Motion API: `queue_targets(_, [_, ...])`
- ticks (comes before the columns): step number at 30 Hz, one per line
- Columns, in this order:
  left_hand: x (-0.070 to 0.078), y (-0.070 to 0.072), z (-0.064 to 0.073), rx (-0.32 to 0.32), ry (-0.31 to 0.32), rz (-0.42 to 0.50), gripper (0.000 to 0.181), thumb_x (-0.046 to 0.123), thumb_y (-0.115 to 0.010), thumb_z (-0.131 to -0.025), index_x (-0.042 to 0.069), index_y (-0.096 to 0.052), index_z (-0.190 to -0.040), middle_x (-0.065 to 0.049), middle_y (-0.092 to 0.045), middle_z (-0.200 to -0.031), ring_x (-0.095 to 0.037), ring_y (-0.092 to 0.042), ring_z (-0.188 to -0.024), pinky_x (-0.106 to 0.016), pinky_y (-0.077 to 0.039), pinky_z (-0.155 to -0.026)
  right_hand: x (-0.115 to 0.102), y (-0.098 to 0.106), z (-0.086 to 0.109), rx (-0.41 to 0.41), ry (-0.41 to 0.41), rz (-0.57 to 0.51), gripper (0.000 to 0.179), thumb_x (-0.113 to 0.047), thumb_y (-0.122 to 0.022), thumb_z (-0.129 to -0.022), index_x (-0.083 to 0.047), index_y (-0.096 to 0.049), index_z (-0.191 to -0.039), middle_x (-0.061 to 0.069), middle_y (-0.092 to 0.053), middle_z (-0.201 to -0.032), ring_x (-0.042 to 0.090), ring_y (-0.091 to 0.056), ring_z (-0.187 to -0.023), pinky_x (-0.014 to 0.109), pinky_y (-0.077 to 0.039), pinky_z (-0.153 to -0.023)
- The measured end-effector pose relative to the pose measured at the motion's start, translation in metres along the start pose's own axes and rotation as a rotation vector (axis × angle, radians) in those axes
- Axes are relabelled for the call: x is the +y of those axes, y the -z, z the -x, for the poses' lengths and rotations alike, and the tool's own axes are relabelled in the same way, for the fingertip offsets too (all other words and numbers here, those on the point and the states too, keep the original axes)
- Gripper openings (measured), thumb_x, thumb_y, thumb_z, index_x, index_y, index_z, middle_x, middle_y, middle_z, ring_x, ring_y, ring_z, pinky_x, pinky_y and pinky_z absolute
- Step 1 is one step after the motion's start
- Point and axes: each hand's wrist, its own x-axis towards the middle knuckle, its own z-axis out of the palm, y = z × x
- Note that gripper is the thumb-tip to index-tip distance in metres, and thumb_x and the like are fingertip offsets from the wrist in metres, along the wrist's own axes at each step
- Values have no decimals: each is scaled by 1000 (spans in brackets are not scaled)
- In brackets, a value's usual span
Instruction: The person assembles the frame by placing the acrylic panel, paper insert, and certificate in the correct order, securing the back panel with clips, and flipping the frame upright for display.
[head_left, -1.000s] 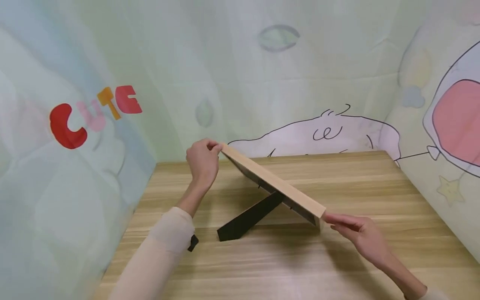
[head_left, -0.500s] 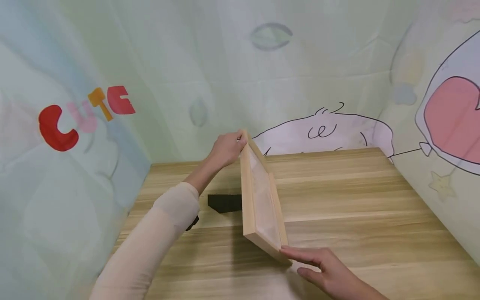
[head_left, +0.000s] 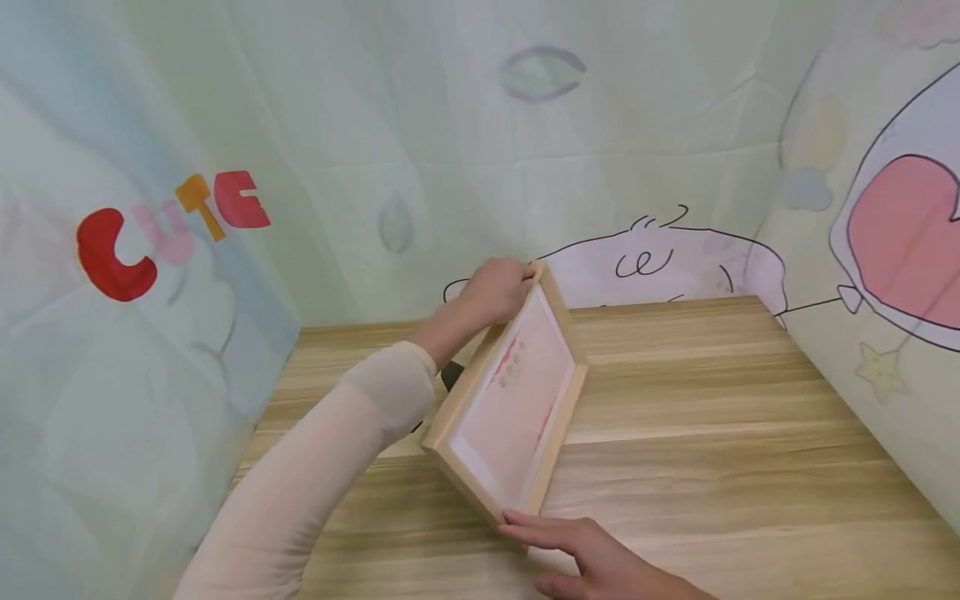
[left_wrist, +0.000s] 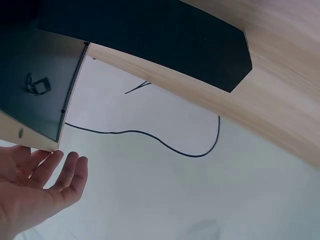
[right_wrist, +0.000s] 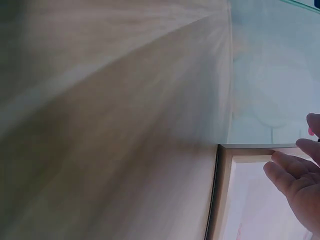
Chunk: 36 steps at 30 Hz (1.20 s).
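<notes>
A light wooden picture frame [head_left: 564,421] stands tilted on the table, its pink-and-white print [head_left: 517,408] facing right. My left hand [head_left: 495,290] grips its upper far corner, fingertips bent at the wooden edge [left_wrist: 31,139] in the left wrist view. Behind the frame juts a black stand leg [left_wrist: 150,45], largely hidden in the head view. At the lower near corner, my right hand [head_left: 600,557] touches the rim with extended fingers, the thumb apart below. The right wrist view shows these fingers along the frame's border [right_wrist: 250,151].
The wood-grain table [head_left: 720,467] extends to the right and front. Printed fabric [head_left: 337,125] with cartoon drawings and coloured letters encloses its back and sides. A small black thing [head_left: 417,427] lies mostly hidden behind the left sleeve.
The frame has turned from showing its back and edge to showing its printed front. My left hand has moved right with its top corner; my right hand has come nearer and left.
</notes>
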Motion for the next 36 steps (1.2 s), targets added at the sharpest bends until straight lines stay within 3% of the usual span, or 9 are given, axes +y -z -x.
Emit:
queue_targets(4, [4,1,6,-34,11,40,29,26,-44,-108,7,-65,-106,-14,-65,-98,-25,-63,-86,-35,-58,-69,1,0,-7,7,2,-34,53,-14,-63,-99,-9,-48,-150,16,-50,-153,23,-53,-138,28,-48,-108])
queue_targets(10, [2,11,47,9,69,83,44,30,-50,-106,10,-55,-145,-10,-65,-138,-26,-64,-121,-42,-55,-97,16,44,-9,130,-267,-344,36,-16,-62,-99,-8,-65,-134,20,-64,-138,14,-65,-122,25,-54,-98])
queue_targets(12, [5,16,69,72,58,49,41,29,-55,-104,9,-61,-139,-9,-67,-135,-26,-64,-124,-43,-53,-101,28,74,-13,204,-350,-370,33,-18,-64,-99,-7,-68,-129,21,-68,-131,17,-69,-116,26,-56,-94])
queue_targets(15, [11,20,103,178,58,11,24,27,-61,-100,8,-74,-107,-6,-75,-96,-22,-70,-93,-41,-57,-83,52,122,-18,291,-448,-367,34,-21,-64,-99,-4,-68,-128,15,-72,-126,20,-71,-114,28,-57,-95])
queue_targets(18, [18,18,131,270,76,-9,23,24,-68,-95,11,-66,-76,1,-56,-62,-17,-55,-65,-34,-48,-60,77,164,-23,362,-511,-365,39,-20,-63,-100,3,-63,-131,1,-76,-119,15,-71,-113,30,-56,-97])
queue_targets(23, [25,12,169,316,173,-14,30,26,-73,-92,15,-57,-68,3,-51,-55,-13,-47,-56,-28,-37,-51,117,210,-31,485,-551,-292,40,-15,-60,-101,9,-59,-133,-5,-76,-115,2,-72,-104,33,-57,-95])
queue_targets(28, [25,-1,199,379,224,-21,18,28,-76,-89,11,-72,-92,-1,-68,-69,-14,-56,-61,-32,-47,-56,147,225,-34,499,-608,-188,40,-12,-55,-103,5,-55,-140,26,-58,-142,9,-69,-114,32,-55,-99])
queue_targets(33, [27,-13,217,416,251,38,19,29,-79,-86,18,-66,-76,5,-62,-62,-11,-50,-57,-29,-42,-54,167,219,-35,440,-594,-157,47,2,-50,-99,5,-47,-146,29,-50,-148,42,-52,-136,17,-52,-95])
queue_targets(36, [31,-15,225,392,276,66,18,31,-79,-86,20,-67,-77,7,-65,-63,-9,-48,-56,-27,-39,-53,175,215,-34,416,-573,-169,51,9,-49,-96,6,-46,-147,30,-49,-148,47,-48,-137,13,-50,-91])
